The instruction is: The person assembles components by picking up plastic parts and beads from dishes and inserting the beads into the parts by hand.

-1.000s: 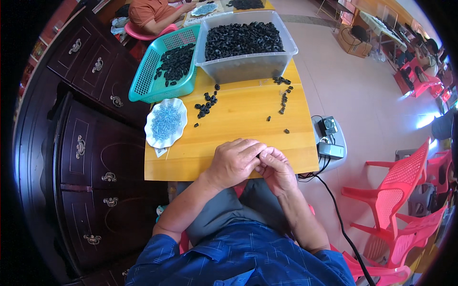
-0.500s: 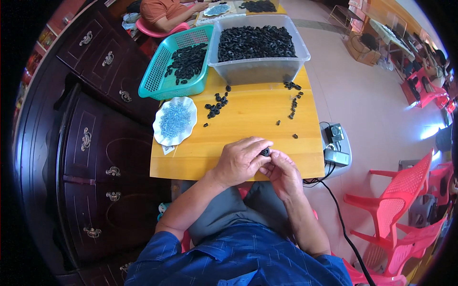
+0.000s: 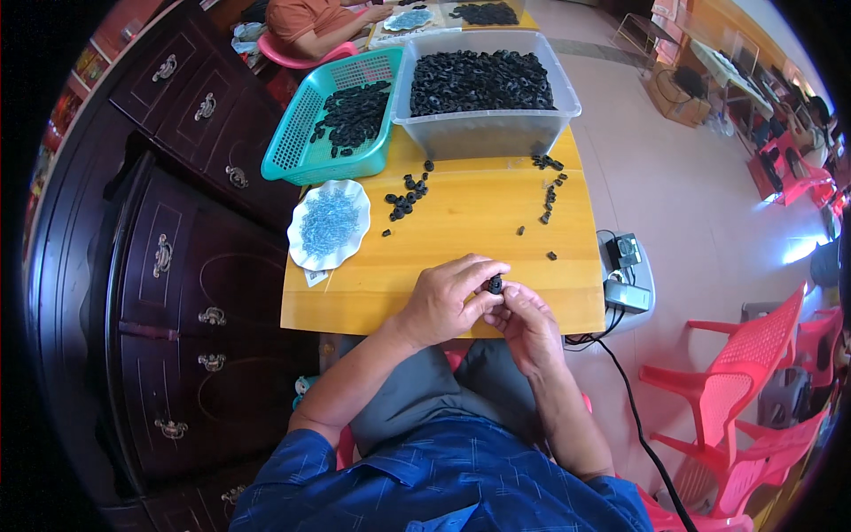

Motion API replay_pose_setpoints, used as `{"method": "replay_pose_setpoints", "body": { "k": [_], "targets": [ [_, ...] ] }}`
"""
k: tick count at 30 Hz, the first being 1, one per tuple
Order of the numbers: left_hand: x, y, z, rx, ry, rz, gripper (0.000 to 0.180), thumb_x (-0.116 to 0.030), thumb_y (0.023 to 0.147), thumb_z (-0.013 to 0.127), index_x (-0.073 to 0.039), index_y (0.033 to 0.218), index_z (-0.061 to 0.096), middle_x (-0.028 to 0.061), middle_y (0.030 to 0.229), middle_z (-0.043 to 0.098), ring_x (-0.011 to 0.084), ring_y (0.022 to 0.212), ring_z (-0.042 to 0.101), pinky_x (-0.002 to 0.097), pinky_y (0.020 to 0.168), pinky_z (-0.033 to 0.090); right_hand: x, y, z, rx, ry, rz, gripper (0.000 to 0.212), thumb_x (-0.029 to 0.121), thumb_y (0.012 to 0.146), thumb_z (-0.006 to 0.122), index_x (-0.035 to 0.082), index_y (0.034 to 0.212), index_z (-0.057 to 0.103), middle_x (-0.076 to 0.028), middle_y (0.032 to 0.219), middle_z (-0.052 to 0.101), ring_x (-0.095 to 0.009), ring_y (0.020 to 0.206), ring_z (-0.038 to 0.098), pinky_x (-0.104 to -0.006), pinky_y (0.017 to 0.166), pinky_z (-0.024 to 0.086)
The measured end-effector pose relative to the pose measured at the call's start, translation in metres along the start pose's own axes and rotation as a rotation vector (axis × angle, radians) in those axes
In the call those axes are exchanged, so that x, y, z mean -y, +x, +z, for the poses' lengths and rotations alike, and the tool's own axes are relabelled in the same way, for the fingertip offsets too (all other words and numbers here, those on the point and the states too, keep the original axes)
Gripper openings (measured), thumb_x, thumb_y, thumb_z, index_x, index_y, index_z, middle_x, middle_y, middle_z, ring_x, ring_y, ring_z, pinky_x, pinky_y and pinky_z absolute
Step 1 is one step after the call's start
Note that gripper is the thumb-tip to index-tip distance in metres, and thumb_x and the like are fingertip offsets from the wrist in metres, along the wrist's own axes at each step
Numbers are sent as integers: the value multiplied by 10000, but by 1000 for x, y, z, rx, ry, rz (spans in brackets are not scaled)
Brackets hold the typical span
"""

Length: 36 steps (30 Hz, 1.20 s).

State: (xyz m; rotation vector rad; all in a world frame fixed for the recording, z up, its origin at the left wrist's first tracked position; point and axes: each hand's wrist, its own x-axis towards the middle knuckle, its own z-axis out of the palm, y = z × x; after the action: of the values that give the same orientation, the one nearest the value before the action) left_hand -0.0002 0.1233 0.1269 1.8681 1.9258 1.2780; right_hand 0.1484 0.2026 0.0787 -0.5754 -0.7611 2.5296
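Observation:
Between the fingertips of both hands, over the table's near edge, is a small black round part (image 3: 495,285). My left hand (image 3: 443,300) pinches it from the left, thumb below and fingers above. From the right, my right hand (image 3: 526,321) is closed, its thumb and forefinger pressed against the part's lower right side. Beyond them, loose black parts (image 3: 406,200) lie in a cluster on the table's left. More black parts (image 3: 549,199) form a line along the right. On a white scalloped plate (image 3: 302,257) sits a heap of thin clear-bluish pieces (image 3: 330,226).
A clear plastic bin (image 3: 479,136) full of black parts stands at the far side of the yellow table (image 3: 372,301), beside a green basket (image 3: 275,164). A dark cabinet (image 3: 186,284) borders the left. Pink chairs (image 3: 736,372) and a black cable (image 3: 631,403) are right. Another person (image 3: 310,27) sits beyond.
The black part has turned slightly between my fingertips and shows more of its side. My hands stay in nearly the same place; the whole view has shifted a little.

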Motion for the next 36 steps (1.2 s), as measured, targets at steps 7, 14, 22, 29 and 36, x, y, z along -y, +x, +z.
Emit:
{"method": "replay_pose_setpoints", "body": {
  "k": [7, 14, 22, 29, 36],
  "targets": [
    [3, 1, -1, 12, -52, -20, 340, -45, 789, 705, -37, 1120, 627, 125, 923, 660, 291, 811, 670, 355, 704, 545, 2, -1, 3, 34, -16, -9, 273, 231, 990, 569, 24, 1150, 647, -69, 1043, 697, -131, 898, 647, -286, 832, 511],
    [0, 4, -6, 62, 64, 53, 285, -38, 834, 684, -2, 1111, 626, 152, 913, 656, 274, 826, 683, 359, 703, 551, -1, 1, -1, 36, -60, -18, 259, 226, 1001, 559, 40, 1154, 653, -41, 1008, 698, -116, 903, 642, -267, 807, 497],
    [10, 5, -23, 77, 106, -256, 260, -112, 860, 610, -46, 1112, 603, 193, 911, 670, 374, 806, 662, 451, 698, 527, -1, 0, 8, -36, -240, -73, 249, 182, 1004, 538, 32, 1177, 636, -63, 1047, 702, -123, 891, 635, -267, 812, 491],
    [111, 55, -116, -201, 404, -467, 355, -115, 853, 620, -87, 1207, 618, 96, 699, 626, 178, 585, 579, 358, 561, 462, -2, -1, 6, 37, -335, -60, 238, 153, 992, 566, 22, 1179, 632, -71, 1063, 705, -123, 917, 622, -275, 861, 480],
    [141, 63, -138, -258, 334, -365, 548, -158, 886, 611, -14, 1396, 471, 218, 1237, 630, 318, 1050, 657, 403, 932, 505, -2, -1, 5, 49, -342, -38, 224, 136, 988, 571, 19, 1168, 633, -73, 1057, 701, -131, 932, 621, -283, 874, 484]
  ]
}}
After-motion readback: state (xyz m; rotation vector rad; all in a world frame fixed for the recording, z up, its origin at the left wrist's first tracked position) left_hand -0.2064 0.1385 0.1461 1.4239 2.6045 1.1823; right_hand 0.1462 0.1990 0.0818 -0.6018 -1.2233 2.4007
